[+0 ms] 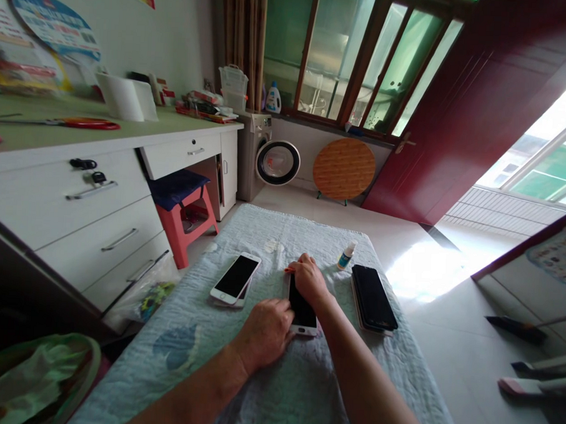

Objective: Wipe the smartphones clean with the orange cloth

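Note:
A smartphone point(303, 311) with a dark screen and a white frame lies on the quilted cover, its lower end toward me. My left hand point(267, 330) grips its left edge near the bottom. Over the phone's upper end, my right hand point(309, 279) is closed with fingers bent, and a bit of orange cloth point(288, 270) shows beside the fingertips. To the left, a white phone point(235, 279) rests on another one. On the right lies a stack topped by a black phone point(375, 297). A small bottle point(346, 256) with a blue label stands just beyond that stack.
The pale blue quilted cover point(282, 231) spreads under everything. Left of it are a red stool point(189, 217), a white drawer desk point(99, 229) and a bin point(93, 366). Beyond stand an open washing machine point(252, 154) and a round wooden tabletop point(343, 169).

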Available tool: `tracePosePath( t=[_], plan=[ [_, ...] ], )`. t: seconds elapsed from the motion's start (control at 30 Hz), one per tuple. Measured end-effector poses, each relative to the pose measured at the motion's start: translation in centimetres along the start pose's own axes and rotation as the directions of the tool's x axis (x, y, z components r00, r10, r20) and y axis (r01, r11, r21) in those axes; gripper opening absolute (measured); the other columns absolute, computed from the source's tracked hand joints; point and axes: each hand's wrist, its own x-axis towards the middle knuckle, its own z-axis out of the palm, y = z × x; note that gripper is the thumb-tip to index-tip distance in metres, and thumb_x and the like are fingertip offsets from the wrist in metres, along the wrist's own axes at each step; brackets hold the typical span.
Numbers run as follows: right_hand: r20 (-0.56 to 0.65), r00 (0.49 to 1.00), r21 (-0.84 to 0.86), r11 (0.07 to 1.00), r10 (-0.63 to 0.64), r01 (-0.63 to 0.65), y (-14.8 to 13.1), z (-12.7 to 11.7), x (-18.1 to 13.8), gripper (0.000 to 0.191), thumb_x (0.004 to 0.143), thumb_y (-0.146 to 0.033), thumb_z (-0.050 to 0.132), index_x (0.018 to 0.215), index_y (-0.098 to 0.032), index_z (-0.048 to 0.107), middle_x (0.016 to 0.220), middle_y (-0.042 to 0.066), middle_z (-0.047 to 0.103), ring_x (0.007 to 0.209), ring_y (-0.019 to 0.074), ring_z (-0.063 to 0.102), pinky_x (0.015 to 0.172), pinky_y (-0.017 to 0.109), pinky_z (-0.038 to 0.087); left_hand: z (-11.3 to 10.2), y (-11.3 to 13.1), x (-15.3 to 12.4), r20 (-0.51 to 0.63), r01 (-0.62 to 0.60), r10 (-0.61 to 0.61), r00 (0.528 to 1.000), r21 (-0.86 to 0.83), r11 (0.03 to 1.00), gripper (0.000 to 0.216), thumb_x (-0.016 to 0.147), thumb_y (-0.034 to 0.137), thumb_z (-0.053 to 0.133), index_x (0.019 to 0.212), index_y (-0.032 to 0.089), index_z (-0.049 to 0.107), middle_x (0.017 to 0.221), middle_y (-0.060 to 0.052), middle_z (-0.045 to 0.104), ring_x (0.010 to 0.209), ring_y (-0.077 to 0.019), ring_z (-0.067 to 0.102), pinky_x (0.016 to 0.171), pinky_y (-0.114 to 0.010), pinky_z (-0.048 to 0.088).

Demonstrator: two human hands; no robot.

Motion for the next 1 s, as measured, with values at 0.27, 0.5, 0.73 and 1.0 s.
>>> tracePosePath(
  t=[0.27,0.5,0.73,1.0],
  plan=[
    [-0.011,0.987,-0.044,0.987,0.157,-0.158,2.0,-0.9,-1.7,0.033,0.099,-0.025,0.04,0.094,-0.017,0.072,0.096,0.011,0.057,0.09,0.0202,0.053,0.08,0.028,0.039,0.0,-0.1,0.0,0.001,-0.005,0.005,1.0,-0.003,1.0,0.013,0.086,0.03,0.06,0.09,0.019,0.063,0.099,-0.008,0.063,0.095,-0.0264,0.06,0.086,-0.039,0.048],
    [-0.075,0.97,-0.01,0.973,0.231,-0.233,2.3,-1.1,-3.5,0.03,0.099,-0.02,0.04,0.095,-0.018,0.069,0.097,0.01,0.057,0.09,0.0187,0.054,0.081,0.026,0.038,0.1,-0.2,0.1,-0.007,-0.011,0.011,1.0,0.005,1.0,0.008,0.085,0.025,0.058,0.089,0.02,0.063,0.098,-0.007,0.064,0.094,-0.0253,0.06,0.085,-0.038,0.048],
    [-0.064,0.987,0.044,0.989,0.146,-0.143,1.5,-0.8,-4.3,0.028,0.092,-0.009,0.043,0.098,-0.019,0.069,0.098,0.008,0.059,0.089,0.0171,0.054,0.083,0.026,0.039,0.3,-0.5,0.1,-0.026,-0.022,0.021,0.999,-0.018,1.0,0.009,0.085,0.027,0.059,0.088,0.019,0.064,0.096,-0.007,0.064,0.093,-0.0253,0.061,0.083,-0.037,0.049],
    [0.098,0.995,0.229,0.973,-0.034,0.011,0.9,-2.7,-8.2,0.024,0.091,-0.012,0.048,0.085,-0.019,0.07,0.085,0.003,0.058,0.074,0.0114,0.055,0.068,0.021,0.038,0.2,-0.4,0.2,-0.032,-0.026,0.025,0.999,-0.026,0.999,0.012,0.088,0.026,0.055,0.089,0.019,0.064,0.095,-0.007,0.065,0.092,-0.0251,0.062,0.083,-0.037,0.049]
  ],
)
